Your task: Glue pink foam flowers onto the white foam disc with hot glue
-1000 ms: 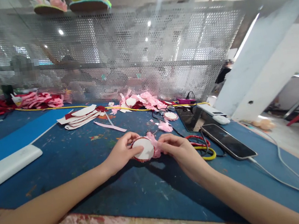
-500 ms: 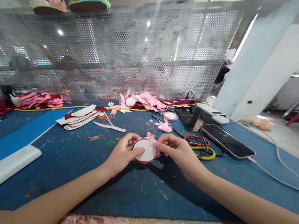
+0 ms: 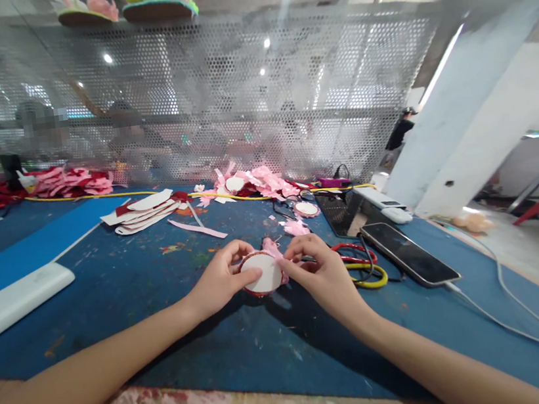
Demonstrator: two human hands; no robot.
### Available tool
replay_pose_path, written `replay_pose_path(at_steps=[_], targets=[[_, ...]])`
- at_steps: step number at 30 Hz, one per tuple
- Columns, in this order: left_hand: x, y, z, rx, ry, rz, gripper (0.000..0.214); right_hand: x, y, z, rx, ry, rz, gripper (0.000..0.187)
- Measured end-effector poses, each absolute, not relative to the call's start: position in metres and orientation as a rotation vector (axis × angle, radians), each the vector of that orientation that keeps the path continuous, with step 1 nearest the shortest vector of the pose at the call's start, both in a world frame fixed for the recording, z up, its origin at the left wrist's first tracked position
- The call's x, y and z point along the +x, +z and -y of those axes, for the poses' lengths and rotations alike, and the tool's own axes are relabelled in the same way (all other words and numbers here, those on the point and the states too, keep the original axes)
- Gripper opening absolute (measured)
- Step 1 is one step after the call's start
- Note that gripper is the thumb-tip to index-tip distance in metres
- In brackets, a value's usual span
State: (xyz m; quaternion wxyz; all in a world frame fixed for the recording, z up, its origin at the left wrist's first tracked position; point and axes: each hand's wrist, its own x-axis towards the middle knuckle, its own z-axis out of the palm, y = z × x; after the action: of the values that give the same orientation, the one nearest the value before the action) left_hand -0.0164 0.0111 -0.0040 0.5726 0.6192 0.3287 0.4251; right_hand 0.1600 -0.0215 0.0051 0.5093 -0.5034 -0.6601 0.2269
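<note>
My left hand (image 3: pixel 220 278) grips a small white disc with a red rim (image 3: pixel 262 274), thumb on its face and fingers curled over its top edge. My right hand (image 3: pixel 319 271) pinches a pink petal piece (image 3: pixel 276 254) at the disc's right edge, fingers bent close together. Both hands hover just above the blue table (image 3: pixel 162 295), near its middle.
Scissors with red and yellow handles (image 3: pixel 365 267) and a black phone on a white cable (image 3: pixel 409 254) lie right of my hands. Pink petal scraps (image 3: pixel 262 183), white cut shapes (image 3: pixel 144 212) and another disc (image 3: pixel 307 208) lie farther back. A white bar (image 3: pixel 12 303) is at left. Perforated mesh screen behind.
My right fingers have curled up and in toward the disc's right edge. The disc has shifted slightly in my left hand.
</note>
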Motion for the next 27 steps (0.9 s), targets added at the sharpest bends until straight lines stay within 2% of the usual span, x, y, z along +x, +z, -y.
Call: replay_pose_path(at_steps=[27], targets=[[-0.0175,-0.0032,-0.0106,1.499,0.967,-0.751,0.025,0.1613,0.0063,0.0249,-1.209,0.481,1.607,0.015]])
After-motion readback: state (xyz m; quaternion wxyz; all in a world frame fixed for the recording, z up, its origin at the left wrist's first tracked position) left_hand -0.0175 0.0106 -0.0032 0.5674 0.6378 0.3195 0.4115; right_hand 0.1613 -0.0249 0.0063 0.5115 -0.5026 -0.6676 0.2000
